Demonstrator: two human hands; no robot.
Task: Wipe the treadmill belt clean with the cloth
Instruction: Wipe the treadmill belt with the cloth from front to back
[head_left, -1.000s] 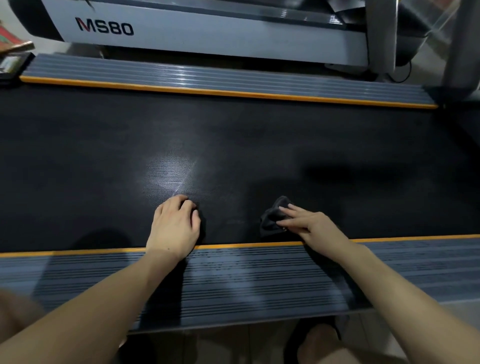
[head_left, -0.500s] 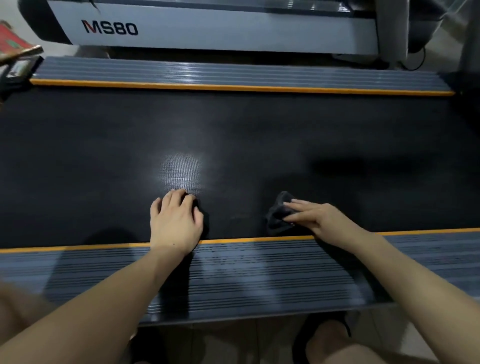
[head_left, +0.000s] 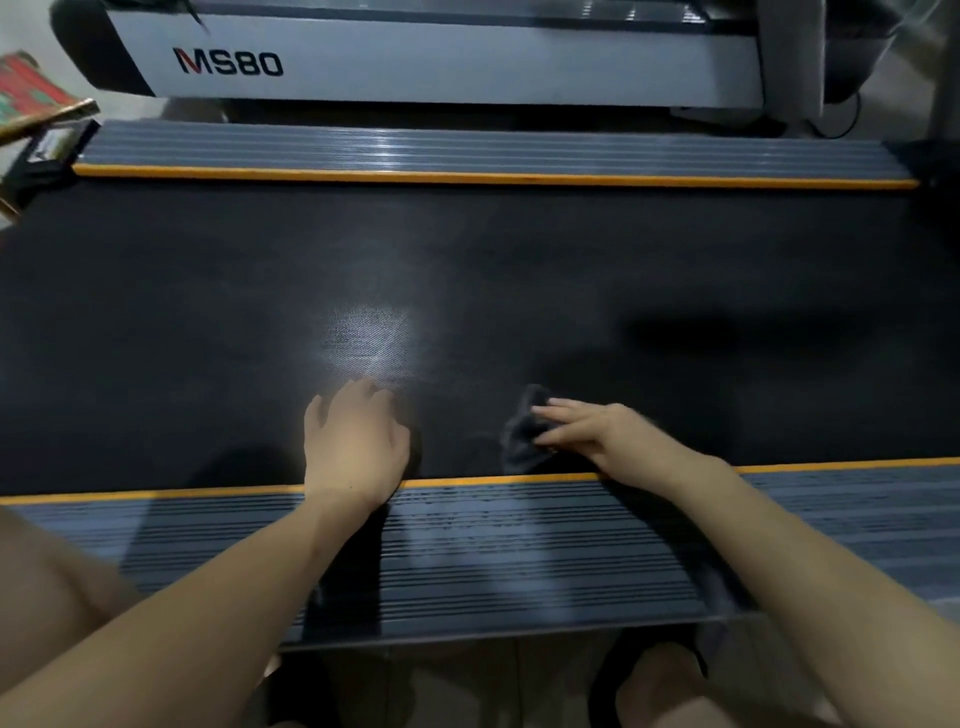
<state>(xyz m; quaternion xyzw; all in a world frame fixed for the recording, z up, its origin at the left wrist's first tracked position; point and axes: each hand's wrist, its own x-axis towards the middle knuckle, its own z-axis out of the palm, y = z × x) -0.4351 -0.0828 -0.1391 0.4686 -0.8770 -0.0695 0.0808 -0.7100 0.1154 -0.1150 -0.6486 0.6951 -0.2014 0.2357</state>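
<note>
The black treadmill belt (head_left: 519, 291) runs across the view between two ribbed grey side rails with orange trim. A small dark crumpled cloth (head_left: 522, 431) lies on the belt close to the near orange edge. My right hand (head_left: 597, 434) grips the cloth with its fingers pointing left and presses it on the belt. My left hand (head_left: 356, 441) rests palm down on the belt to the left of the cloth, fingers curled, its wrist over the near rail. It holds nothing.
The near side rail (head_left: 519, 545) lies under both forearms. The far side rail (head_left: 467, 153) borders the belt at the top, with a grey MS80 machine housing (head_left: 415, 62) behind it. A colourful box (head_left: 31, 98) sits at top left. My knees show below.
My right hand and the cloth have stayed near the belt's near edge, shifting only slightly. The left hand has stayed planted. The camera view has tilted a little.
</note>
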